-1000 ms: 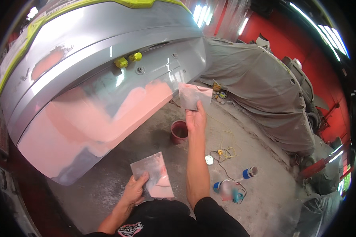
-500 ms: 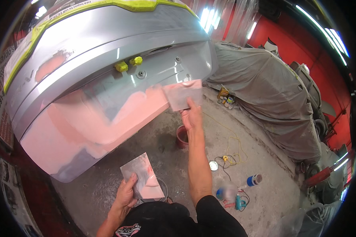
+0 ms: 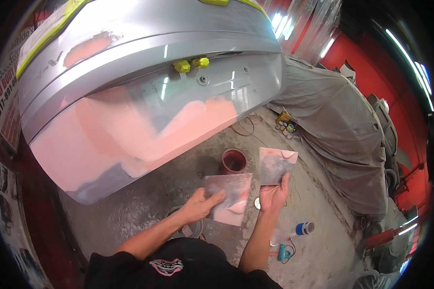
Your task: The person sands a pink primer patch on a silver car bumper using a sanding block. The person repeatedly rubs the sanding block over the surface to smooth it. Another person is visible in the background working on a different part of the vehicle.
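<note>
My left hand [image 3: 200, 204] is closed round a thin, grey, translucent plate [image 3: 235, 189], its thumb lying across the face. A smooth lump of pink body filler [image 3: 237, 207] sits on the plate's lower right. To its right, my right hand [image 3: 275, 196] pinches a similar thin putty spreader [image 3: 276, 164] by its lower edge, with pink filler along the opposite edge. A small gap separates the two sheets. Beyond them is the silver car tailgate [image 3: 202, 41], broadly coated with pink filler [image 3: 103, 123]; neither hand touches it.
A dark red bucket [image 3: 234, 161] stands on the concrete floor [image 3: 318, 202] beyond my hands. A draped car [image 3: 332, 115] is at the right, with small cans [image 3: 285, 128] beside it. Nearer lie a blue-labelled container [image 3: 304, 228] and a teal power tool [image 3: 283, 253].
My right hand has drawn the spreader back from the tailgate's lower edge. My left hand has moved up and right with its plate, bringing both sheets close together. The view has shifted.
</note>
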A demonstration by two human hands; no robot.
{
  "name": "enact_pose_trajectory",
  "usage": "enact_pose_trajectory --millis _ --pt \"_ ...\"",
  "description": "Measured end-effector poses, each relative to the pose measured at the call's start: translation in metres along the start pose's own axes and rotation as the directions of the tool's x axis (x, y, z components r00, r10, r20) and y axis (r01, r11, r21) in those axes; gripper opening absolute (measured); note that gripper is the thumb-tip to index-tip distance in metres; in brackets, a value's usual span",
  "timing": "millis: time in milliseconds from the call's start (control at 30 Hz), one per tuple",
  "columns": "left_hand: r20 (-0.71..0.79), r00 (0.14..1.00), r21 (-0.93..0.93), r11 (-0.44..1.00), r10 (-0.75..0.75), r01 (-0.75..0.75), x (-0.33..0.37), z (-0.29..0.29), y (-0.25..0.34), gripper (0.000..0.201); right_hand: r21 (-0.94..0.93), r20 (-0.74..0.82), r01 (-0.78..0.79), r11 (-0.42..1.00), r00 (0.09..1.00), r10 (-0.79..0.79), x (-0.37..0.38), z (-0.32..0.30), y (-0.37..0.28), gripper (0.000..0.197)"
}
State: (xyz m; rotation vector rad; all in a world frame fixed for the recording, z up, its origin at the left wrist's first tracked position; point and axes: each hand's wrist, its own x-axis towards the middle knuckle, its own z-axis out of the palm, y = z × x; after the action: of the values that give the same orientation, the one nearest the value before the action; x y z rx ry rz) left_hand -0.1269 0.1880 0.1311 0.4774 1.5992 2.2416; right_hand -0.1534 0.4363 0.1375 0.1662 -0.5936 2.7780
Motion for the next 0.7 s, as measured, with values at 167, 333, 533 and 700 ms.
enact_pose_trajectory --millis 167,333,533,700 --pt "-0.166 0.977 -0.089 0.984 0.135 -0.151 0.007 0.022 -0.024 0.037 -0.302 -0.021 -0.116 0.946 0.993 0.115 -0.024 0.007 0.049 0.054" --pt "-0.357 0.917 -0.111 0.967 0.178 -0.231 -0.026 0.009 -0.005 0.032 -0.153 0.476 -0.216 0.964 0.839 0.263 -0.013 0.015 0.047 0.078" --pt "-0.391 0.900 -0.098 0.964 0.193 -0.249 -0.063 -0.002 0.013 0.028 -0.373 0.848 0.889 -0.265 0.443 0.292 0.120 0.058 0.116 0.066" --pt "-0.374 0.924 -0.174 0.973 0.079 -0.154 -0.084 -0.009 0.004 0.030 -0.667 0.459 0.414 -0.619 0.883 0.096 0.171 0.027 0.089 0.057"
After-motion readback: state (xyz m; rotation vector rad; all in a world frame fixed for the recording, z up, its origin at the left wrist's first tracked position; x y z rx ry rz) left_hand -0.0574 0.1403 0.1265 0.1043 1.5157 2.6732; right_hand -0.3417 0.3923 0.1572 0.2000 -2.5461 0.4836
